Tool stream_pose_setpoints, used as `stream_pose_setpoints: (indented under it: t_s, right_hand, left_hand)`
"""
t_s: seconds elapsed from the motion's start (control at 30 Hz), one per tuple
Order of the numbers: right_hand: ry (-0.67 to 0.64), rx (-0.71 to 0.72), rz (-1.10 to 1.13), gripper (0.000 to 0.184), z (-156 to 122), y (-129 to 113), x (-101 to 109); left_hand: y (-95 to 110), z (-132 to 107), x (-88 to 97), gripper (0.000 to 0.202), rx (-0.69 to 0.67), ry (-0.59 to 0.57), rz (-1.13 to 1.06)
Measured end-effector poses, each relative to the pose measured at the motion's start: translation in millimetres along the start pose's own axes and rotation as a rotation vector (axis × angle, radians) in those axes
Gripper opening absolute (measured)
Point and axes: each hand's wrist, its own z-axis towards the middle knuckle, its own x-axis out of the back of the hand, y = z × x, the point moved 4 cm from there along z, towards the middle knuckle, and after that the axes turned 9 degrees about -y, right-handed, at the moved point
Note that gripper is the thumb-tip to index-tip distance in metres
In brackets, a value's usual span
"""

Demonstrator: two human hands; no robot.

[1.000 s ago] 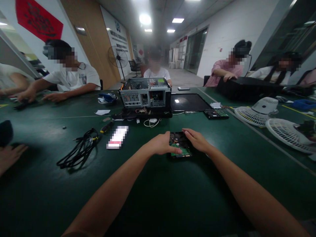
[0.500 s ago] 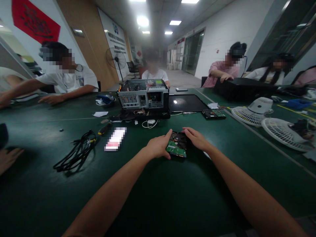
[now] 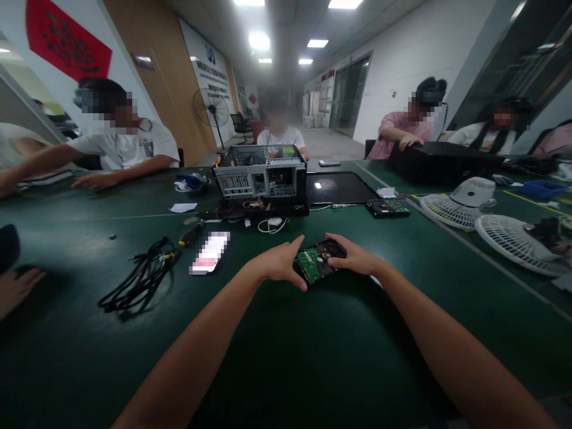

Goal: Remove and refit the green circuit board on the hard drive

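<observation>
A hard drive with a green circuit board on its upward face is in front of me, turned at a slant. My right hand grips its right end, the thumb lying over the top face and the fingers at the far edge. At the drive's left end is my left hand, with thumb and forefinger spread wide around the corner. Whether the left palm touches the drive I cannot tell.
Beyond my hands stands an opened computer case, beside a black panel. Another hard drive lies right of them. Left are a screwdriver, a phone and black cables. White fan parts lie right. Several people sit around the table.
The hard drive has turned, its circuit-board end swinging left. My right thumb has come over its top, while my left hand has opened and shifted slightly left.
</observation>
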Motion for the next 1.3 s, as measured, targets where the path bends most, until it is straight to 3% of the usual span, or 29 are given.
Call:
stream_pose_setpoints:
  t_s: [0.17, 0.23, 0.43, 0.63, 0.83, 1.0, 1.1, 1.2, 1.3]
  right_hand:
    - [-0.136, -0.019, -0.139, 0.130, -11.8, -2.8, 4.2]
    - [-0.163, -0.044, -0.195, 0.136, -15.8, -5.2, 5.1]
    - [-0.136, -0.053, -0.256, 0.111, -16.2, -15.5, 5.2]
    - [-0.056, -0.060, -0.157, 0.106, -17.7, -26.0, 10.0]
    - [-0.118, -0.025, 0.349, 0.102, -19.2, -39.2, 4.3]
    - [0.042, -0.212, 0.840, 0.060, -11.4, -28.8, 4.7]
    - [0.063, -0.295, 1.080, 0.060, -6.1, -25.5, 0.3]
    - [0.030, -0.256, 1.209, 0.059, -3.2, -32.2, -6.4]
    - [-0.089, -0.197, 1.243, 0.070, -5.6, -42.4, -14.2]
  left_hand:
    - [13.5, 3.9, -10.8, 0.157, 0.008, -0.007, 0.035]
    - [14.0, 6.6, -15.3, 0.157, 0.027, -0.017, 0.050]
    - [7.8, 15.7, -20.7, 0.150, -0.039, 0.010, 0.018]
    - [6.7, 5.6, 4.0, 0.131, -0.193, 0.156, -0.064]
    - [15.8, -17.5, 30.5, 0.115, -0.313, 0.260, -0.154]
    - [14.0, -24.2, 34.3, 0.109, -0.344, 0.229, -0.234]
    - [16.4, -27.7, 37.8, 0.105, -0.375, 0.231, -0.277]
    - [21.0, -33.0, 42.7, 0.104, -0.394, 0.242, -0.326]
    - [26.5, -38.8, 46.0, 0.105, -0.425, 0.214, -0.346]
